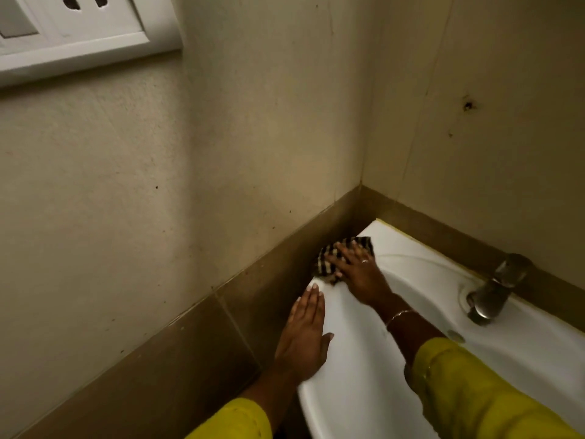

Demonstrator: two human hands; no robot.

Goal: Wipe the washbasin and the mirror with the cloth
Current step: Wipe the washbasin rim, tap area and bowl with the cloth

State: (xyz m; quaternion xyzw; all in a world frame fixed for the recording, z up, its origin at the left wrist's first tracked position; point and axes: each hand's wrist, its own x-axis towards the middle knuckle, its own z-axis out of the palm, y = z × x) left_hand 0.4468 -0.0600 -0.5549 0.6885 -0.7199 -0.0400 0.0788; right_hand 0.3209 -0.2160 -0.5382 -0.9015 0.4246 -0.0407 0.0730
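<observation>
A white glazed washbasin (354, 359) with a smooth rounded rim fills the lower right, set into the corner where two walls meet. On its far left corner lies the cloth (329, 264), a soft bunched rag with dark and cream stripes, lying against the brown tile band (196, 337) that runs along the foot of the left wall. The right hand (356, 274) lies flat on the cloth with fingers spread, pressing it down on the rim; a ring shows on one finger and a thin bracelet (397, 316) circles the wrist. The left hand (305, 337) rests palm down on the near left rim, fingers straight and held together, thumb apart over the basin's inner slope, gripping nothing. Both forearms end in loose yellow sleeves (474, 394), cut off by the bottom edge.

At the far right of the basin stands a dull grey metal tap (493, 289) with a stubby lever; just near it sits a small round overflow hole (456, 335). The walls above are matt beige plaster, speckled and stained, with a dark drilled hole (468, 105) on the right wall. A white plastic socket plate (79, 30) is cropped at the top left. The mirror is out of frame, and the basin's bowl and drain are hidden by the right arm
</observation>
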